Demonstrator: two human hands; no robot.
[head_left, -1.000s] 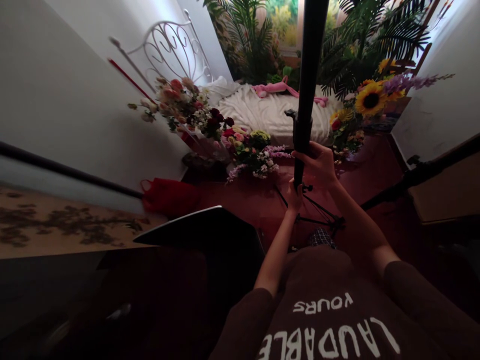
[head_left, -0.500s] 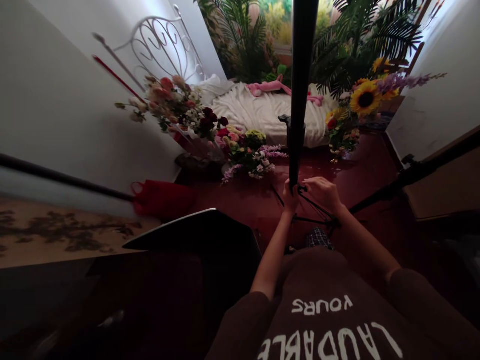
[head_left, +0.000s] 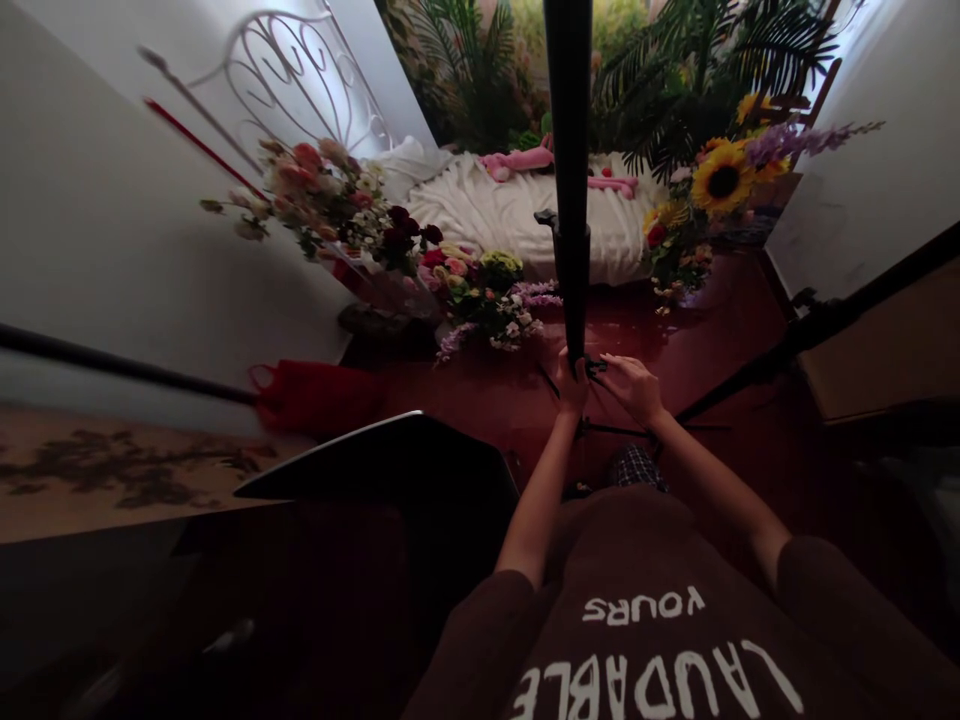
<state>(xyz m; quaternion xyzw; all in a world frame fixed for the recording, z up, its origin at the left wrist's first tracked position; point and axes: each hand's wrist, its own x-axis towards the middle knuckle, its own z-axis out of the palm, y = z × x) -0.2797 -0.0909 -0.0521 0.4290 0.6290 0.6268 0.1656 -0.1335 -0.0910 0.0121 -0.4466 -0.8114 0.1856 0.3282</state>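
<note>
A black light stand (head_left: 571, 180) rises upright before me, a clamp with a small lever partway up its pole. My left hand (head_left: 572, 388) is wrapped round the pole low down. Beside it, a dark knob (head_left: 596, 367) sticks out to the right from the pole. At that knob are the fingertips of my right hand (head_left: 634, 388), closed together on it as far as the dim light shows. The stand's thin legs spread over the dark red floor below my hands.
Artificial flowers (head_left: 480, 285) and sunflowers (head_left: 721, 182) flank a bed with a cream cover (head_left: 480, 215). A pink plush toy (head_left: 517, 162) lies on it. Other black poles (head_left: 847, 312) slant in from both sides. A dark panel (head_left: 420, 450) and a red bag (head_left: 315, 395) are left.
My view has shifted slightly, so the pole and both hands sit a little further left. The right hand's fingers have turned and straightened somewhat at the knob. The left hand keeps its grip.
</note>
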